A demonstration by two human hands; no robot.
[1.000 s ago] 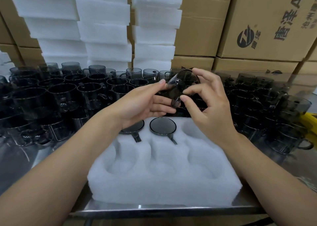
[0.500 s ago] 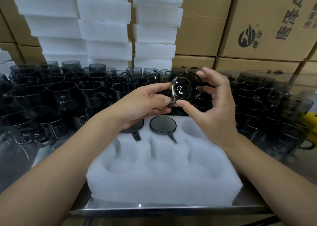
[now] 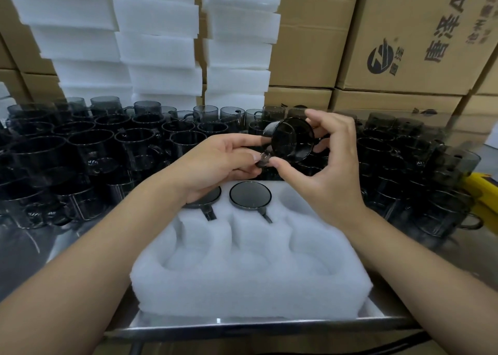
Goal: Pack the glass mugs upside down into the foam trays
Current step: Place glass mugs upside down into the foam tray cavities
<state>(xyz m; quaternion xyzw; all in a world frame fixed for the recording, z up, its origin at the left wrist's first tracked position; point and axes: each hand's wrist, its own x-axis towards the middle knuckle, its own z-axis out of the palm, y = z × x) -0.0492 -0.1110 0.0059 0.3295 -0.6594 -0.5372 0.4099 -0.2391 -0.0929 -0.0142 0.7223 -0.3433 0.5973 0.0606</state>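
Up in the air, just above the tray's far edge, one smoked-glass mug (image 3: 292, 139) gripped between both hands. On the left hand (image 3: 215, 163), fingers curled, tips pinching at the mug's handle and lower left rim. On the right hand (image 3: 323, 182), thumb tip pressed against the handle, forefinger arched over the top, other fingers tucked behind the glass. Mug tipped on its side, one round end toward the camera; base or mouth, cannot tell.

Below, a white foam tray (image 3: 242, 295) with moulded pockets, lying at the near edge of a metal table (image 3: 242, 325). In its far row, two mugs seated upside down, handles pointing toward the camera: the left packed mug (image 3: 213, 197) partly hidden under the heel of the left hand, the middle packed mug (image 3: 250, 195) in plain view just beside it.

Around the tray's far end, loose mugs (image 3: 89, 149) crowded upright on the table, left, behind and right. Behind those, stacked foam trays (image 3: 159, 44) in white columns, flanked by cardboard boxes (image 3: 404, 31) with a black printed logo. At the right edge, something yellow (image 3: 482, 190), too cropped to name.
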